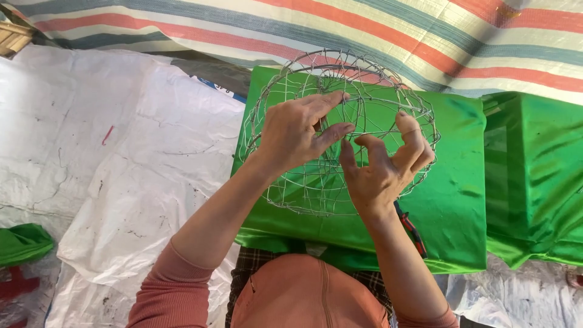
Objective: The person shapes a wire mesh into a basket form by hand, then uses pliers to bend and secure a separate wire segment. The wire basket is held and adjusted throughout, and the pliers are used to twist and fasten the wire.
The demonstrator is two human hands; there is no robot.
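Head view. Grip first: my left hand [291, 136] lies over the near-top wires of the frame [340, 130], fingers stretched flat, index and middle tips pinching toward one crossing near the middle. I read it as pressing and steadying, not wrapped around anything. My right hand [379, 167] is half curled, palm toward me, thumb and index hooked in at the same crossing and the other fingers crooked over a rib on the right. Both hands touch wire; neither is fully closed.

The frame is a round, domed wire cage of hoops and cross ribs. It sits on a green satin bundle [449, 200] just in front of my lap, tilted slightly away from me.

Judgement on the step: this looks like working a joint in the mesh. To do it well, I would keep the left hand planted so the dome does not roll on the slippery cloth, let only the right fingertips move, and keep the wire ends turned away from the satin.

Pliers [413, 231] with red grips lie partly under my right wrist, against the cloth.

Count: one frame, one pair of pliers. There are two green bundles, the second [534, 176] to the right, plus a green scrap [24, 243] far left. White sheeting [121, 158] lies beneath, with a striped tarp [425, 36] behind.
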